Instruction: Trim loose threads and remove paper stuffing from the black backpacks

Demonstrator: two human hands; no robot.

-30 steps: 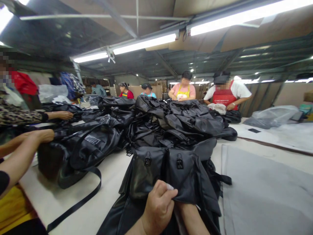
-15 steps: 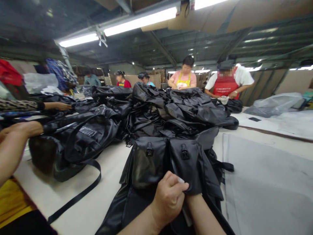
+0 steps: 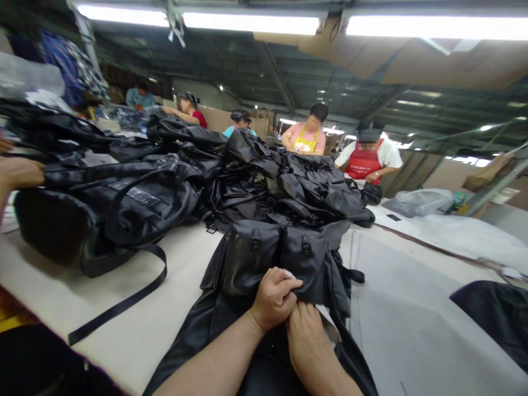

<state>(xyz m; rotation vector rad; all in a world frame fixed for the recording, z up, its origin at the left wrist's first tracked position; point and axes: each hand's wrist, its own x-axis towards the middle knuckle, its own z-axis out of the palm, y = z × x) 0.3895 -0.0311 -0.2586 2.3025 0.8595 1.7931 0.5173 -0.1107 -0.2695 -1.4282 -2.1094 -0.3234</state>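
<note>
In front of me lies a black leather-look backpack (image 3: 251, 261) with two buckled pockets. My left hand (image 3: 274, 297) is closed on the lower edge of its right pocket (image 3: 305, 258), thumb pressed on top, and a bit of white shows by the fingers. Just below and touching it is my right hand (image 3: 307, 330), its fingers bent together and the tips hidden at the pocket's underside. A white cloth-like piece (image 3: 329, 324) sticks out past the right hand's fingers and seems to be held there. The buckle (image 3: 306, 246) above is fastened.
Black bags (image 3: 256, 187) are heaped behind. At left another person's hand (image 3: 20, 171) grips a black bag (image 3: 124, 209), whose strap (image 3: 124, 308) trails across the table. Grey sheeting (image 3: 396, 297) covers the right side, with a black item (image 3: 495, 313) at its edge. Co-workers stand beyond.
My right hand has drawn back from under the pocket, so its back and fingers now show. The white piece has come out on its right. My view has shifted a little to the right.
</note>
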